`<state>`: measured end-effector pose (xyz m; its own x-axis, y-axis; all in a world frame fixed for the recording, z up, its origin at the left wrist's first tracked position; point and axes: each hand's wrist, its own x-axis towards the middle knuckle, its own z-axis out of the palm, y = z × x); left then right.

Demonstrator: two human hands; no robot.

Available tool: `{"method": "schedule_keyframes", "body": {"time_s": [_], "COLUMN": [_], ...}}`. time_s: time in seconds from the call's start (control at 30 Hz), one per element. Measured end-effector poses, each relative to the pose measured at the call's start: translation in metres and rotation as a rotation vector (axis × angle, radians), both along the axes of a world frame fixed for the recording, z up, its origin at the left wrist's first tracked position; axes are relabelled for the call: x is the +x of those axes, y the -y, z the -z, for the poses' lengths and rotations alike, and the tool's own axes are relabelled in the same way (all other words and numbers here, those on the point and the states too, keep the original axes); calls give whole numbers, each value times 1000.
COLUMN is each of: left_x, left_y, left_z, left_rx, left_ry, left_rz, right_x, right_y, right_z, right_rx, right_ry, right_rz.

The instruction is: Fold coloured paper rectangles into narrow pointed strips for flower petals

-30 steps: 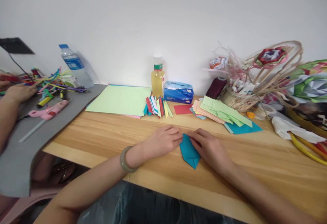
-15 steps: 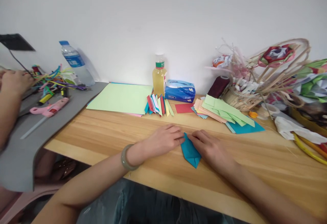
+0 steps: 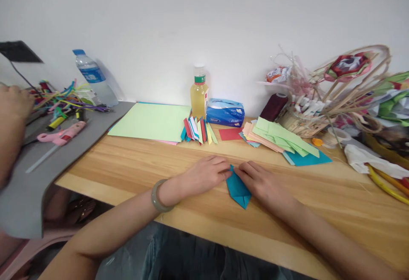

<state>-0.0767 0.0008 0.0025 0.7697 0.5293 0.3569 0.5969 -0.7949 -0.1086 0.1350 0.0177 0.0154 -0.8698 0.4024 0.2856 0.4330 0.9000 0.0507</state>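
A folded teal paper (image 3: 237, 189) lies on the wooden table (image 3: 128, 165), its point towards me. My left hand (image 3: 204, 175), with a pale bangle on the wrist, presses its fingertips on the paper's upper left edge. My right hand (image 3: 260, 182) pinches the paper's top right edge, fingers curled down on it. Both hands meet at the paper's upper tip.
Behind lie a light green sheet (image 3: 150, 122), folded coloured strips (image 3: 198, 131), a juice bottle (image 3: 199, 94), a tissue pack (image 3: 225, 114) and a paper stack (image 3: 281, 141). A basket of crafts (image 3: 306, 118) stands right. At left, another person's hand (image 3: 12, 105), a pink glue gun (image 3: 62, 135), a water bottle (image 3: 92, 79).
My hands and the teal paper have hardly moved; the view has shifted slightly. The other person's hand at left has drawn back towards the frame edge.
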Motion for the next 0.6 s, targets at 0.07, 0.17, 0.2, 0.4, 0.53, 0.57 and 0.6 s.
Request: {"method": "schedule_keyframes", "body": {"time_s": [0.07, 0.17, 0.2, 0.4, 0.53, 0.57, 0.6], "left_x": [1, 4, 4, 4, 2, 2, 2], "left_y": [0, 1, 1, 2, 3, 4, 4], "left_z": [1, 0, 0, -5, -7, -7, -8], "left_rx": [-23, -59, -73, -147, -109, -95, -86], "left_ry": [-2, 11, 12, 23, 7, -3, -15], "left_rz": [-11, -44, -53, -69, -55, -56, -60], "right_x": [0, 1, 1, -2, 5, 8, 11], "right_y": [0, 0, -1, -5, -6, -6, -6], "right_z": [1, 3, 3, 2, 0, -1, -2], "right_rx": [-29, -104, -133, -217, -281, -285, -285], "right_ry": [-16, -78, -95, -52, -21, -23, -25], "right_rz": [-1, 30, 47, 131, 85, 68, 56]}}
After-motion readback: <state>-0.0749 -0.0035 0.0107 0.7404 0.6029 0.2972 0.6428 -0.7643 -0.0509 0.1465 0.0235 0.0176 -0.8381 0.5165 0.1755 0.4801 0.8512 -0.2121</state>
